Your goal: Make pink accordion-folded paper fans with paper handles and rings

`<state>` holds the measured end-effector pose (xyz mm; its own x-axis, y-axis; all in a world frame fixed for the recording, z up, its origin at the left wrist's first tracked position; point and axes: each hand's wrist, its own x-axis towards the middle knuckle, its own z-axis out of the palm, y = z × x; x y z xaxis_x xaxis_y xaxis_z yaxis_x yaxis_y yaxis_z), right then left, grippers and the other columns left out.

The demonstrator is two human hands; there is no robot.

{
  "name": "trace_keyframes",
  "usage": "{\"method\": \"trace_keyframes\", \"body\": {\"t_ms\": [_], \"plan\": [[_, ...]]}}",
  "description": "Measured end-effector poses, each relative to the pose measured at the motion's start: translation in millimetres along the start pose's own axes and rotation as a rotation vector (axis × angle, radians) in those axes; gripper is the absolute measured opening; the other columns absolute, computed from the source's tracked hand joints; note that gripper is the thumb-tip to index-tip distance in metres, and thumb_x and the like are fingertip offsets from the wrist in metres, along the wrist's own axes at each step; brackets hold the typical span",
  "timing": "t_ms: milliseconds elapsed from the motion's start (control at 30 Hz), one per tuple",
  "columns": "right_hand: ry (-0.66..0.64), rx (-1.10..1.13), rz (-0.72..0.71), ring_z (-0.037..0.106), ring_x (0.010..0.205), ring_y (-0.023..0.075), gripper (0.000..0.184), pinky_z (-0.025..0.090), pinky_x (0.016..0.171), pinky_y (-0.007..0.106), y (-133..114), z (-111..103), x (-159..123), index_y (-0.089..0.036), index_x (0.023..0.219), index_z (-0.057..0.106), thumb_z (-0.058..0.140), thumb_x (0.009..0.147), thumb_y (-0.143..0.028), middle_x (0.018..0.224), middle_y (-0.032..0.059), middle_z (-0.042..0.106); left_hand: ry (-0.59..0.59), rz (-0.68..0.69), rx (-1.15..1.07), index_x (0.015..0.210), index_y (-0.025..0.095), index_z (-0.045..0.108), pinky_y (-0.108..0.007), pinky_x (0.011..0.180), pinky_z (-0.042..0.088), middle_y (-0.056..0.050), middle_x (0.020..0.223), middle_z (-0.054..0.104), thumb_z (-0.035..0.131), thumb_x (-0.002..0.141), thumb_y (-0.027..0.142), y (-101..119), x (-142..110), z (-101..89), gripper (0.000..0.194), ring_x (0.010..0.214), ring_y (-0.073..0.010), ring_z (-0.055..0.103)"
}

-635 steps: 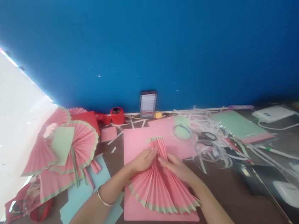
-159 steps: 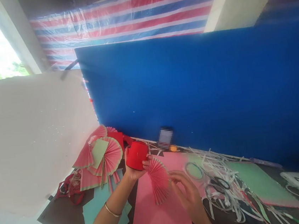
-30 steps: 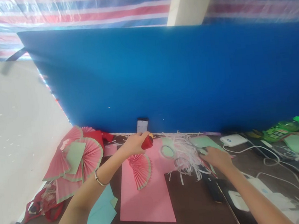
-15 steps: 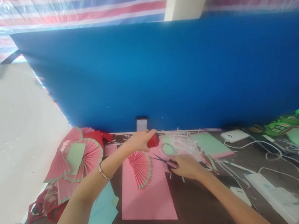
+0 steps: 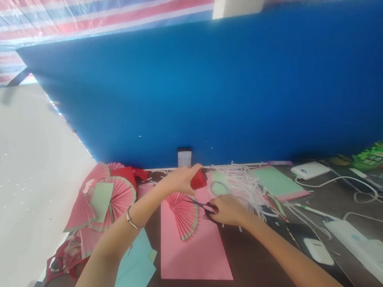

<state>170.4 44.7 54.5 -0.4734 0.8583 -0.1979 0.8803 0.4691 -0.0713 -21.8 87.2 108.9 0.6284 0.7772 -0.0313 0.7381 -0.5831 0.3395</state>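
My left hand [image 5: 181,179] is closed round a roll of red ribbon [image 5: 199,179], held above the far end of a pink paper sheet [image 5: 194,264]. Most of the roll is hidden by my fingers. In my right hand [image 5: 229,209] is a pair of dark-handled scissors [image 5: 203,204], its blades pointing left. Below my left hand a small pleated pink paper fan [image 5: 184,218] with a green edge lies on the sheet. The scissor blades overlap the fan's upper part in the picture; whether they touch it I cannot tell.
Larger pleated fans [image 5: 123,195] are piled at the left, beside light-blue paper [image 5: 131,273]. White paper strips [image 5: 241,181] and a tape ring [image 5: 218,187] lie behind my right hand. A phone [image 5: 184,157] leans on the blue panel [image 5: 178,85]. Cables and a power strip [image 5: 355,240] occupy the right.
My right hand has come left from the clutter of strips, bringing the scissors to the fan. My left hand has shifted slightly right with the ribbon roll. Much earlier, both hands held a pleated fan.
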Motion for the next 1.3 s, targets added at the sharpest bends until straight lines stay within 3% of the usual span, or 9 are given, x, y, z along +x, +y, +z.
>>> {"method": "trace_keyframes", "body": {"t_ms": [167, 467, 667, 1300], "plan": [[0.003, -0.018, -0.026, 0.06, 0.061, 0.0195, 0.03, 0.024, 0.049, 0.025, 2.0, 2.2, 2.5, -0.019, 0.071, 0.068, 0.049, 0.077, -0.042, 0.067, 0.0077, 0.067, -0.017, -0.009, -0.021, 0.13, 0.022, 0.028, -0.031, 0.07, 0.042, -0.011, 0.107, 0.057, 0.066, 0.06, 0.031, 0.9, -0.9, -1.1, 0.08, 0.09, -0.0286, 0.058], [-0.01, -0.039, -0.028, 0.061, 0.062, 0.0203, 0.029, 0.026, 0.049, 0.025, 2.4, 1.2, 2.5, -0.02, 0.07, 0.069, 0.047, 0.079, -0.036, 0.068, 0.0081, 0.068, -0.015, -0.028, 0.033, 0.127, 0.02, 0.03, -0.029, 0.061, 0.04, -0.012, 0.1, 0.058, 0.065, 0.06, 0.039, -0.5, -1.5, -1.2, 0.079, 0.083, -0.0286, 0.059], [0.001, -0.04, -0.028, 0.062, 0.064, 0.0201, 0.028, 0.026, 0.05, 0.025, 1.8, 0.5, 1.1, -0.019, 0.069, 0.068, 0.048, 0.08, -0.035, 0.07, 0.0082, 0.068, 0.0, -0.027, 0.025, 0.126, 0.02, 0.031, -0.028, 0.06, 0.04, -0.012, 0.1, 0.059, 0.065, 0.059, 0.034, -0.7, -2.3, -1.5, 0.076, 0.083, -0.0284, 0.059], [-0.015, -0.004, -0.008, 0.062, 0.064, 0.0213, 0.035, 0.026, 0.049, 0.026, -2.7, -2.9, 4.0, -0.017, 0.07, 0.068, 0.047, 0.079, -0.043, 0.07, 0.0099, 0.068, -0.015, -0.035, 0.007, 0.127, 0.019, 0.03, -0.03, 0.065, 0.042, -0.012, 0.1, 0.06, 0.069, 0.058, 0.031, 0.1, -5.1, -0.7, 0.08, 0.085, -0.0291, 0.059]]}}
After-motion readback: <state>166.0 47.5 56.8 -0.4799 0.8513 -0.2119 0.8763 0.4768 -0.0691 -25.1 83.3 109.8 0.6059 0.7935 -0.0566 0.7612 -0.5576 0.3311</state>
